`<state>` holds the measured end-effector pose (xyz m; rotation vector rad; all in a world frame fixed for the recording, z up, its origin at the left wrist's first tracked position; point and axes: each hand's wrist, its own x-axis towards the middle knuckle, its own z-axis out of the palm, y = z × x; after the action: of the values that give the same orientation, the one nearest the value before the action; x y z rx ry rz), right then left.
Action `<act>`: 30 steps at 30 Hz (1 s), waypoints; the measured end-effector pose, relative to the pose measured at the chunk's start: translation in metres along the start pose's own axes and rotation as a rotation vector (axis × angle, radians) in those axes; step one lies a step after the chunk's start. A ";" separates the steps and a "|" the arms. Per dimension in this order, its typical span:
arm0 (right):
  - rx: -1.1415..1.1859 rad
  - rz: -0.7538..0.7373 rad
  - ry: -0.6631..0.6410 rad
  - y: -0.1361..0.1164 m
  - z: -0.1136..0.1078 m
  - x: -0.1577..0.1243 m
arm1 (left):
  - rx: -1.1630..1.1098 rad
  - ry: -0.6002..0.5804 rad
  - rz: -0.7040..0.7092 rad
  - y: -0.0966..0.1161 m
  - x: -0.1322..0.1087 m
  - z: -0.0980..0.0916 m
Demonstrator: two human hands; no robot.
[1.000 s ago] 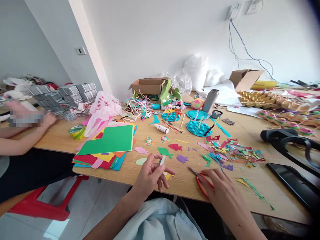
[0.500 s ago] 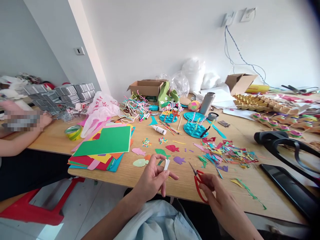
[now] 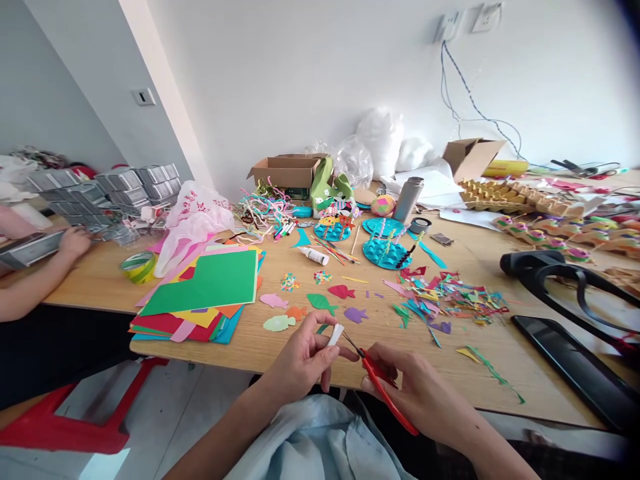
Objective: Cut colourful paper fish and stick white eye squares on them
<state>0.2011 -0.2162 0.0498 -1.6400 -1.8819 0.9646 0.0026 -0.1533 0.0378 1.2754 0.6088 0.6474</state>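
Observation:
Between the thumb and fingers of my left hand [image 3: 313, 353] is a small folded strip of white paper [image 3: 337, 335]. My right hand [image 3: 407, 383] grips a pair of red-handled scissors [image 3: 383, 387], whose tips point left and come close to the strip. Whether the blades touch the paper I cannot tell. Just beyond my hands lie paper fish cutouts: a green fish [image 3: 321, 303], a red fish [image 3: 342, 291], a purple fish [image 3: 355, 314], a pink fish [image 3: 274, 301], a pale green fish [image 3: 279, 323] and an orange fish [image 3: 297, 312].
Coloured paper sheets [image 3: 220, 287] are stacked at left, near yellow tape [image 3: 139, 267]. Paper scraps [image 3: 445, 297], a phone [image 3: 565, 367] and a black strap [image 3: 545, 280] lie right. Behind stand a steel flask [image 3: 409, 199] and blue egg-carton pieces [image 3: 385, 253]. Another person's hand [image 3: 75, 240] is far left.
My right hand has brought the scissors left, up to the white paper strip. My left hand keeps its hold. The view has shifted slightly to the right.

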 end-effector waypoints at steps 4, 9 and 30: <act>0.022 -0.004 0.001 0.000 0.000 0.002 | 0.008 -0.014 -0.012 -0.001 0.000 -0.001; 0.128 -0.002 -0.039 0.000 0.000 0.005 | 0.036 -0.028 -0.027 0.000 -0.001 -0.002; 0.234 0.054 -0.107 -0.001 0.003 0.006 | 0.078 -0.022 -0.025 0.002 -0.002 -0.002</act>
<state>0.1969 -0.2107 0.0482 -1.5339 -1.7227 1.2664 0.0002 -0.1532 0.0395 1.3441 0.6358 0.5931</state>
